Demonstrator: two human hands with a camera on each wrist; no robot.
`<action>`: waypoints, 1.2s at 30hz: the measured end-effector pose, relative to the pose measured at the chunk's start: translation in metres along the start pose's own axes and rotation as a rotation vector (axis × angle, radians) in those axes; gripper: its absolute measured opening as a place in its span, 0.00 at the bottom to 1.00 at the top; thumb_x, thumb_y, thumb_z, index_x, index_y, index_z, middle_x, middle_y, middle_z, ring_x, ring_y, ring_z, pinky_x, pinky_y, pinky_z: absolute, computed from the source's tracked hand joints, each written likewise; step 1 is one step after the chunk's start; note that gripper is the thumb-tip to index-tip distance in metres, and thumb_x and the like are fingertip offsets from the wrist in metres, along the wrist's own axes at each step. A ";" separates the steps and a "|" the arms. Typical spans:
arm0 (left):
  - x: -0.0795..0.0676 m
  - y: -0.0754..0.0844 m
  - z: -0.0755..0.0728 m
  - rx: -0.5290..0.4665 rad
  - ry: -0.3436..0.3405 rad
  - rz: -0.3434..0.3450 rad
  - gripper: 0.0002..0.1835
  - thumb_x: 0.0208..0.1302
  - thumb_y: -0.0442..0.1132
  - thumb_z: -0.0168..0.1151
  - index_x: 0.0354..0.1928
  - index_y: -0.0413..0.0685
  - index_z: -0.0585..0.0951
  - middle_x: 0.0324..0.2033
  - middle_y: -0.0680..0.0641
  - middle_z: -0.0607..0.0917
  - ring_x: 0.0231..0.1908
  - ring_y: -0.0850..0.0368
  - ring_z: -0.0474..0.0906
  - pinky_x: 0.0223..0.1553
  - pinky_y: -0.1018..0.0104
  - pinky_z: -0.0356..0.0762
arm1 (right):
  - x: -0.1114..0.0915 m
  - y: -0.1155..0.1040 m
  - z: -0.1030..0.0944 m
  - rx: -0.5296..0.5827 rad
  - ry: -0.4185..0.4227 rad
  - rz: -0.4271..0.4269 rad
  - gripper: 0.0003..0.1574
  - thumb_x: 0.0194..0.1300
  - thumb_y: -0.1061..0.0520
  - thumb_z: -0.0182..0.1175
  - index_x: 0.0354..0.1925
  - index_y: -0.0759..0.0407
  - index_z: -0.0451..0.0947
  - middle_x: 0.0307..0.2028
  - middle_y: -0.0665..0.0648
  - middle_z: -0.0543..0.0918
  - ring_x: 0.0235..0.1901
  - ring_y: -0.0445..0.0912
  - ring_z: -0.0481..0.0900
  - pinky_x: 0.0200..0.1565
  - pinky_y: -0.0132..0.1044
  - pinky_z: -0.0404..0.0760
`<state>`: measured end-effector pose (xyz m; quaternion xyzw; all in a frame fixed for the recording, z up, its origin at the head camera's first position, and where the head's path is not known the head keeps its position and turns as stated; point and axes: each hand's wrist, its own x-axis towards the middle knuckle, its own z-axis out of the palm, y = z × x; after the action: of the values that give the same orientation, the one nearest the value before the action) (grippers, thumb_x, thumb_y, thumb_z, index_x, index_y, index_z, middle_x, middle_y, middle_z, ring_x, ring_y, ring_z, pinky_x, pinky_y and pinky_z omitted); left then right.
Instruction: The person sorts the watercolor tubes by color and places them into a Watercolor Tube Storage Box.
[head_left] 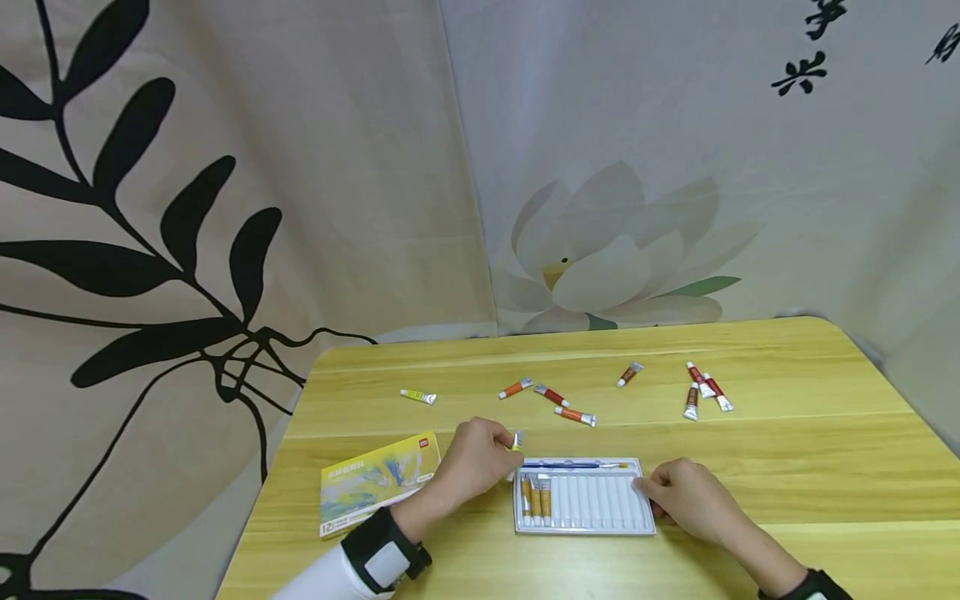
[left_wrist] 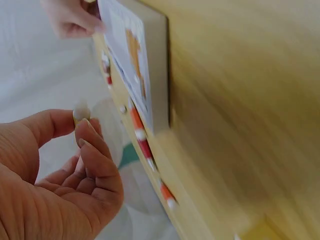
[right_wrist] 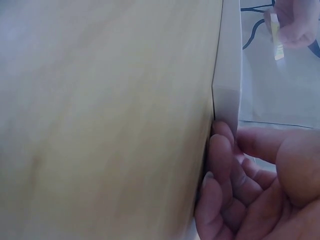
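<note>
My left hand [head_left: 477, 457] pinches a small yellow paint tube [head_left: 517, 441] between thumb and fingers, just above the upper left corner of a white plastic tray [head_left: 600, 504]. In the right wrist view, that tube [right_wrist: 275, 37] appears upright and somewhat blurred. Several ochre and brownish-yellow tubes [head_left: 536, 500] lie side by side in the tray's left slots. A blue-handled paintbrush [head_left: 573, 466] rests along its top groove. At the tray's right edge, my right hand [head_left: 693, 498] grips the side wall [right_wrist: 227, 107] with thumb and fingers.
A yellow paint box [head_left: 378, 483] lies left of the tray, partly behind my left forearm. Beyond it is a lime-yellow tube [head_left: 417, 397]. Orange and red tubes [head_left: 551, 395] lie behind the tray, a brown one [head_left: 630, 374] farther back, and a dark-red and brown cluster [head_left: 707, 388] at the right.
</note>
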<state>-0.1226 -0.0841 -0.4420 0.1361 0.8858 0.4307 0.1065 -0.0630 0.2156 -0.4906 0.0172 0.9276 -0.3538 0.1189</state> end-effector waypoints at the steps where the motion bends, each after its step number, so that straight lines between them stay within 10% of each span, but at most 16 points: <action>1: -0.002 0.002 0.004 0.003 -0.010 -0.004 0.07 0.47 0.35 0.63 0.16 0.49 0.77 0.09 0.58 0.67 0.10 0.66 0.60 0.11 0.73 0.54 | 0.000 0.000 0.000 -0.001 0.000 -0.001 0.21 0.64 0.49 0.58 0.15 0.52 0.75 0.11 0.48 0.74 0.12 0.40 0.67 0.15 0.30 0.64; 8: -0.011 0.013 0.026 0.050 -0.083 -0.063 0.22 0.46 0.37 0.64 0.05 0.54 0.64 0.05 0.60 0.57 0.06 0.68 0.52 0.07 0.74 0.46 | 0.001 0.001 0.000 -0.006 0.001 -0.007 0.22 0.64 0.48 0.58 0.15 0.52 0.74 0.11 0.48 0.74 0.12 0.40 0.67 0.15 0.30 0.64; 36: -0.008 0.013 0.058 0.341 -0.161 -0.067 0.25 0.42 0.40 0.64 0.03 0.56 0.58 0.03 0.61 0.53 0.04 0.68 0.48 0.06 0.74 0.40 | 0.001 0.002 0.001 0.004 0.005 -0.011 0.22 0.64 0.49 0.59 0.14 0.51 0.75 0.11 0.48 0.76 0.12 0.40 0.67 0.15 0.31 0.65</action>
<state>-0.0960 -0.0367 -0.4666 0.1568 0.9385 0.2583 0.1668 -0.0636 0.2161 -0.4929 0.0132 0.9272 -0.3563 0.1146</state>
